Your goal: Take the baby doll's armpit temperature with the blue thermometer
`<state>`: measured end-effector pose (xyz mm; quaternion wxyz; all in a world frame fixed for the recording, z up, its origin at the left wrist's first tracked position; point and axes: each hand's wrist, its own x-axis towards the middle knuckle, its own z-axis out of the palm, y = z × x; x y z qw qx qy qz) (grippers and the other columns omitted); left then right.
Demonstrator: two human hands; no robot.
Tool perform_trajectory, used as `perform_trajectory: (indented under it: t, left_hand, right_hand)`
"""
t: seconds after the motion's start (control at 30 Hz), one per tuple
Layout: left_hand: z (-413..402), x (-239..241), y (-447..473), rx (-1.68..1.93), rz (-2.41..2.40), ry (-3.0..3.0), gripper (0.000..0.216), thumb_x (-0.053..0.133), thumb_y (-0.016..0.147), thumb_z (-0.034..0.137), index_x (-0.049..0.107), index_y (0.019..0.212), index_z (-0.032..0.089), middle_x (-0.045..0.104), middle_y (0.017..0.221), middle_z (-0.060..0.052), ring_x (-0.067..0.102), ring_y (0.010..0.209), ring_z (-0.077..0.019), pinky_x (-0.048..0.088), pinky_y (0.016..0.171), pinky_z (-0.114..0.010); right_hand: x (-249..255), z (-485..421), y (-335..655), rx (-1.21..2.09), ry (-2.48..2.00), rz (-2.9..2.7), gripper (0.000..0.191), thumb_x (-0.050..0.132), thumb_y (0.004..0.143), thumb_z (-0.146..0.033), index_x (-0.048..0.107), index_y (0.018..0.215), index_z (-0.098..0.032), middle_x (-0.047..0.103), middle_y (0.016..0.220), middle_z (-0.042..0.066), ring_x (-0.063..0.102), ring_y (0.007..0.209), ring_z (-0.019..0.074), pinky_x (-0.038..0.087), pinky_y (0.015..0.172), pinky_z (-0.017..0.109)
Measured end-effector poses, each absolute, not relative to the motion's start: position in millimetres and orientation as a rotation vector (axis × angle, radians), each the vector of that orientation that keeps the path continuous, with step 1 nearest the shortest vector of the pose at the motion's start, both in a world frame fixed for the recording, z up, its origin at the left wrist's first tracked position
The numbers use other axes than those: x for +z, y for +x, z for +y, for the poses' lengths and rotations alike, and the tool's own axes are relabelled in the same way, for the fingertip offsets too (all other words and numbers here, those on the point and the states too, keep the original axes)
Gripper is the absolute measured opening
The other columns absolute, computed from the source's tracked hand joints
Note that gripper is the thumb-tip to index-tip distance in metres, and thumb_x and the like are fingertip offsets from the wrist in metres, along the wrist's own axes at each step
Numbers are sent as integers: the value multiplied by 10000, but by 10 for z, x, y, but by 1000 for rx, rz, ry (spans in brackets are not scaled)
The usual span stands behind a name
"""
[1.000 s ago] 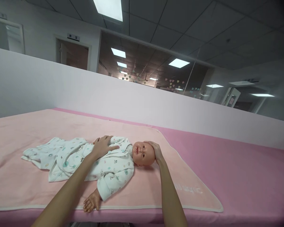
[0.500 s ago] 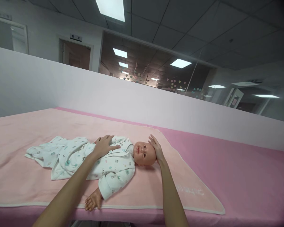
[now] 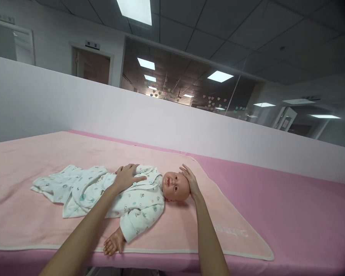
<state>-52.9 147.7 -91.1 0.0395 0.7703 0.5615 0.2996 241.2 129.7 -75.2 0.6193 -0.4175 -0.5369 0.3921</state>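
Observation:
A baby doll (image 3: 176, 186) lies on its back with its head toward the right, wearing a white printed outfit (image 3: 139, 199). My left hand (image 3: 128, 178) rests flat on the doll's chest, its thumb stretched toward the neck. Against the crown of the doll's head lies my right hand (image 3: 191, 179), fingers extended along the top. One doll hand (image 3: 114, 242) sticks out of its sleeve near the front edge; the other shows just beyond my left hand. Loose white fabric with small prints (image 3: 54, 186) spreads to the left over the doll's lower end, where no feet show.
Beneath the doll is a pale pink blanket (image 3: 172, 230) with a light border, spread over a darker pink padded surface (image 3: 290, 207). A low white partition (image 3: 161, 122) runs along the back. Beyond it are a doorway (image 3: 93, 69) and a large window (image 3: 184, 76).

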Motion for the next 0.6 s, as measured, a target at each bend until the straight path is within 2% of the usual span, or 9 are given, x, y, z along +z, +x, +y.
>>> perform_trajectory:
  t: [0.13, 0.23, 0.4, 0.53, 0.6]
  left_hand:
    - [1476, -913, -528, 913, 1728, 2359, 581, 403, 702, 581, 442, 1178, 250, 498, 1193, -79, 445, 1076, -263, 216, 954, -438]
    - [1468, -905, -529, 912, 1731, 2359, 583, 396, 702, 582, 444, 1176, 246, 498, 1193, -83, 447, 1070, -266, 227, 945, -430]
    - [1460, -902, -531, 916, 1725, 2356, 573, 397, 702, 578, 447, 1172, 255, 499, 1192, -77, 451, 1061, -267, 234, 938, -420]
    - [1471, -910, -530, 923, 1725, 2362, 565, 398, 705, 574, 447, 1169, 256, 503, 1184, -78, 451, 1063, -262, 225, 943, -426]
    - [1474, -912, -529, 923, 1728, 2363, 564, 399, 705, 574, 448, 1166, 254, 506, 1179, -77, 455, 1056, -260, 227, 941, -428]
  right_hand:
    - [-719, 1240, 2398, 934, -981, -1306, 294, 600, 656, -408, 677, 838, -191, 641, 994, 50, 555, 967, 232, 414, 859, 339]
    - [-664, 1153, 2363, 949, -977, -1342, 268, 583, 669, -405, 686, 737, -167, 664, 898, 56, 572, 916, 240, 430, 828, 339]
    - [-672, 1170, 2360, 941, -982, -1312, 262, 589, 663, -403, 679, 766, -179, 656, 940, 53, 563, 939, 236, 424, 842, 334]
    - [-742, 1285, 2397, 843, -1000, -1200, 322, 633, 613, -357, 651, 909, -232, 607, 1075, 21, 520, 1024, 216, 388, 896, 327]
    - [-744, 1290, 2394, 821, -1004, -1209, 311, 625, 613, -353, 654, 896, -227, 616, 1057, 21, 526, 1010, 214, 391, 885, 322]
